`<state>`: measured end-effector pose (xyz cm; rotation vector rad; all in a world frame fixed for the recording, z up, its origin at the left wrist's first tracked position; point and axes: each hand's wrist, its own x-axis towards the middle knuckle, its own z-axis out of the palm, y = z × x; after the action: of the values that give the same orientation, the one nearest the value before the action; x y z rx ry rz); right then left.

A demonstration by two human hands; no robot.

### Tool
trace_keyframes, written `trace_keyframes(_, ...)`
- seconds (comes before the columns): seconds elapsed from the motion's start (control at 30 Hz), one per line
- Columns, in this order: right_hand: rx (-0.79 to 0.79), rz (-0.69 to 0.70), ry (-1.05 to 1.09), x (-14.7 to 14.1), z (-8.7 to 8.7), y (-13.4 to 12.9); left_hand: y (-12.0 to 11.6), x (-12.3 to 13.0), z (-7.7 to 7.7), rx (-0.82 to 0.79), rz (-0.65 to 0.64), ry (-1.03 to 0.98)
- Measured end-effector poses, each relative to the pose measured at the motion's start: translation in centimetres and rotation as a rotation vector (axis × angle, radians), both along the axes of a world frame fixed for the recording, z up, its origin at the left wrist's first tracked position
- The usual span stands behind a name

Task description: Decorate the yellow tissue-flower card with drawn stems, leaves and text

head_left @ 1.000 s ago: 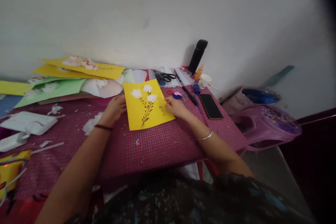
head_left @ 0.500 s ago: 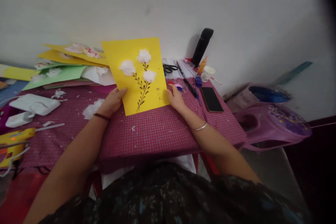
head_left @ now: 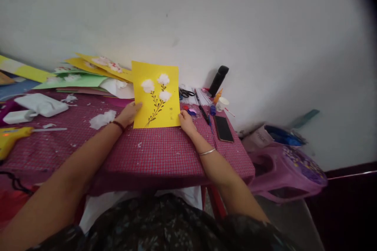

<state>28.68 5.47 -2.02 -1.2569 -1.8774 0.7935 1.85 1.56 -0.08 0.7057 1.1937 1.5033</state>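
A yellow sheet of card [head_left: 140, 115] is held up, tilted towards me, over the table. On it are painted dark stems with leaves, three fluffy white cotton flowers [head_left: 147, 85] and small writing at the lower right. My left hand [head_left: 128, 113] grips its left edge, thumb on the front. At the lower right edge my right hand [head_left: 187, 121] pinches the card. The fingers behind the card are hidden. A clump of white cotton [head_left: 102, 119] lies by my left wrist.
On the checked tablecloth [head_left: 159, 153] at left are a yellow glue gun [head_left: 13, 137], a white adapter [head_left: 43, 104] and stacked flower cards [head_left: 75, 82]. At right lie scissors [head_left: 186, 93], a phone [head_left: 224, 128], a paper cup [head_left: 223, 103] and a black bottle [head_left: 218, 80]. Pink stool [head_left: 273, 172] stands beyond.
My view has shifted, so the table sits lower and the wall shows more. The yellow card is turned more upright and looks smaller; both hands still hold it.
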Motion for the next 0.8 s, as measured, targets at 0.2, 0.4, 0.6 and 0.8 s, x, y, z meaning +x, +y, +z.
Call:
trace_keyframes(0.2, -0.006, 0.0, 0.031, 0.1, -0.1, 0.2, 0.0, -0.2, 0.1, 0.018, 0.0, 0.025)
trace_keyframes(0.4, -0.053, 0.0, 0.125, 0.0, 0.2, -0.2, 0.0, -0.8, 0.0, 0.079, -0.009, 0.086)
trace_keyframes(0.6, -0.225, 0.025, 0.255, -0.2, 2.2, -0.9, -1.5, -2.4, 1.0, 0.147, 0.018, 0.189)
trace_keyframes(0.8, -0.338, 0.142, 0.476, -2.6, 3.2, -1.0, -2.0, -3.9, 1.5, 0.122, -0.026, 0.266)
